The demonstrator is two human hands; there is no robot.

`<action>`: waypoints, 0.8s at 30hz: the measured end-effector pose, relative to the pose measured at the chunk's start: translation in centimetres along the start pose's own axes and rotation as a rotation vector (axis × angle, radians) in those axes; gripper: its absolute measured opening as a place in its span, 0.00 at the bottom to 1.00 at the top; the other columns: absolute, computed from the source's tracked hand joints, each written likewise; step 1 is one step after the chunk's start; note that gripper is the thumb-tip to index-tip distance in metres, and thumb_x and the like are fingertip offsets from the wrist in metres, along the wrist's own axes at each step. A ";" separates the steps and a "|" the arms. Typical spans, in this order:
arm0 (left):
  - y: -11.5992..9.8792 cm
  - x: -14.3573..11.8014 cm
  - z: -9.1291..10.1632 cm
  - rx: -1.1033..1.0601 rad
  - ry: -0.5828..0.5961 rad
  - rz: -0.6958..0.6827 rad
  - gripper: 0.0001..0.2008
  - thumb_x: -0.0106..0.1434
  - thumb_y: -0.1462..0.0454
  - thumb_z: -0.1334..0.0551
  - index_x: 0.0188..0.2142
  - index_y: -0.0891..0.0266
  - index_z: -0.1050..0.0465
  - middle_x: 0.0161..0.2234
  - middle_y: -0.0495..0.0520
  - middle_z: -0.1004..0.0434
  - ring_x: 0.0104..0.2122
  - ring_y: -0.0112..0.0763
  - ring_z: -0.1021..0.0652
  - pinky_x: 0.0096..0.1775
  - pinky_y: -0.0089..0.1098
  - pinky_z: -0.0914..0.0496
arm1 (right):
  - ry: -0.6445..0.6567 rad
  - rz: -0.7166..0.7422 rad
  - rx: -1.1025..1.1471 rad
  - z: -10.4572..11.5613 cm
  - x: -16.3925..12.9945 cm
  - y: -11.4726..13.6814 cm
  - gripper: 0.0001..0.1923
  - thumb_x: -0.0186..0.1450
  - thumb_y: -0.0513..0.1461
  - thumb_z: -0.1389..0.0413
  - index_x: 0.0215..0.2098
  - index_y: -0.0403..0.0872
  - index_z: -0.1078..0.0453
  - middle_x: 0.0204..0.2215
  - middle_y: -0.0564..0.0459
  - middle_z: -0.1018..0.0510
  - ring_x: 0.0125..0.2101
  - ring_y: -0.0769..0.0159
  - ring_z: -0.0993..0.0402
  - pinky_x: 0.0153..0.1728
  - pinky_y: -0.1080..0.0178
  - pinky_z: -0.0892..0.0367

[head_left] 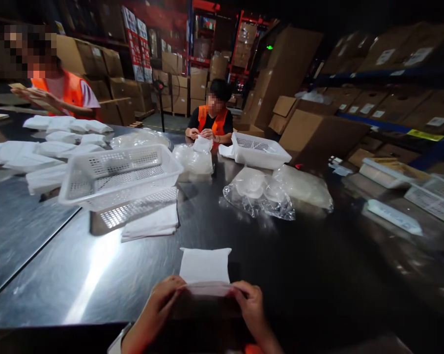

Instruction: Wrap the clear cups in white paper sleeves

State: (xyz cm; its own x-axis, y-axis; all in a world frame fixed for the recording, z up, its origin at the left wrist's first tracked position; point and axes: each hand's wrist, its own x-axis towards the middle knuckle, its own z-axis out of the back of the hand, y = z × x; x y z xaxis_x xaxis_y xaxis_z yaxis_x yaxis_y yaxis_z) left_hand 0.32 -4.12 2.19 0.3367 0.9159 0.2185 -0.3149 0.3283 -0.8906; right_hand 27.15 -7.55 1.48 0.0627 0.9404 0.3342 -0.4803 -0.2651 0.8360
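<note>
Both hands are at the near edge of the dark metal table, on a flat white bag (205,265). My left hand (163,297) pinches the left corner of its near edge between thumb and fingers. At the right corner, my right hand (249,301) has the same kind of pinch. A band along the near edge looks folded or stretched between the two hands. The bag's far part lies on the tabletop, with two small pointed corners. Whether anything is inside the bag cannot be made out.
Beyond my hands are a stack of white bags (152,223), a white perforated basket (122,182) and clear plastic bags of pale round items (257,189). Filled white packets (47,157) lie at the left. Two people in orange vests (222,125) work across the table.
</note>
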 end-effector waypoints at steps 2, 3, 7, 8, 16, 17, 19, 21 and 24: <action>-0.2 0.2 -0.9 -0.009 -0.129 0.118 0.32 0.69 0.40 0.50 0.23 0.59 0.26 0.22 0.52 0.24 0.24 0.33 0.25 0.30 0.30 0.28 | -0.137 -0.050 -0.047 -0.8 0.0 0.2 0.32 0.70 0.59 0.49 0.20 0.47 0.26 0.14 0.52 0.25 0.16 0.65 0.28 0.18 0.68 0.35; -0.3 0.4 -1.4 -0.011 -0.192 0.167 0.33 0.68 0.38 0.50 0.21 0.59 0.28 0.20 0.51 0.26 0.23 0.33 0.26 0.28 0.30 0.29 | -0.196 -0.060 -0.077 -1.1 0.1 0.5 0.33 0.70 0.59 0.50 0.18 0.47 0.28 0.12 0.54 0.28 0.14 0.67 0.31 0.17 0.69 0.39; -0.2 1.2 -2.6 0.008 -0.342 0.224 0.36 0.64 0.33 0.52 0.21 0.59 0.31 0.19 0.51 0.27 0.21 0.33 0.28 0.25 0.30 0.32 | -0.362 -0.045 -0.195 -2.0 0.6 1.4 0.33 0.71 0.57 0.52 0.15 0.47 0.37 0.10 0.58 0.37 0.12 0.72 0.40 0.15 0.69 0.47; -0.2 1.4 -2.8 0.024 -0.350 0.215 0.35 0.64 0.33 0.52 0.21 0.58 0.32 0.18 0.51 0.28 0.20 0.32 0.28 0.24 0.30 0.33 | -0.379 -0.033 -0.219 -2.0 0.7 1.6 0.33 0.72 0.57 0.52 0.15 0.48 0.38 0.10 0.58 0.38 0.12 0.72 0.41 0.15 0.69 0.48; 0.1 1.6 -3.0 0.153 -0.352 0.107 0.28 0.72 0.44 0.54 0.22 0.56 0.37 0.17 0.47 0.32 0.18 0.29 0.30 0.22 0.28 0.38 | -0.405 0.166 -0.518 -2.1 1.4 2.2 0.32 0.76 0.50 0.55 0.19 0.46 0.30 0.13 0.55 0.30 0.13 0.74 0.38 0.20 0.68 0.45; 0.2 1.6 -3.0 0.175 -0.353 0.099 0.28 0.72 0.45 0.54 0.22 0.56 0.36 0.17 0.47 0.32 0.18 0.29 0.30 0.22 0.28 0.38 | -0.406 0.177 -0.543 -2.1 1.5 2.2 0.32 0.76 0.50 0.55 0.19 0.46 0.30 0.13 0.55 0.29 0.13 0.74 0.37 0.20 0.68 0.45; 0.5 1.7 -3.0 0.224 -0.358 0.091 0.27 0.72 0.47 0.54 0.22 0.56 0.36 0.17 0.47 0.31 0.17 0.29 0.29 0.22 0.28 0.38 | -0.413 0.182 -0.586 -2.2 1.6 2.0 0.32 0.77 0.49 0.56 0.18 0.46 0.31 0.13 0.55 0.29 0.13 0.73 0.37 0.21 0.67 0.45; 0.9 1.8 -3.1 0.268 -0.348 0.093 0.26 0.72 0.49 0.55 0.23 0.56 0.35 0.17 0.48 0.29 0.17 0.30 0.28 0.23 0.28 0.37 | -0.428 0.173 -0.615 -2.5 1.8 1.6 0.34 0.77 0.50 0.57 0.17 0.47 0.33 0.13 0.54 0.29 0.14 0.72 0.36 0.21 0.66 0.45; 1.3 2.0 -3.3 0.366 -0.288 0.130 0.24 0.73 0.54 0.56 0.23 0.56 0.34 0.18 0.50 0.26 0.19 0.32 0.24 0.24 0.29 0.36 | -0.415 0.051 -0.587 -2.9 2.0 1.1 0.34 0.75 0.57 0.59 0.19 0.48 0.32 0.14 0.52 0.29 0.14 0.69 0.34 0.20 0.66 0.44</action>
State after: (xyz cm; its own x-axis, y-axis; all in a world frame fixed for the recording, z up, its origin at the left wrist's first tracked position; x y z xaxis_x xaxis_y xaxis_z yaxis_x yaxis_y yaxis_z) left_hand 3.46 -2.65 0.13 0.0308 0.9646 0.2619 -0.6472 0.2190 -0.7302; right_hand 24.28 -5.31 1.79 0.2989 0.7408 0.6016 -0.8750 -0.0388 0.4826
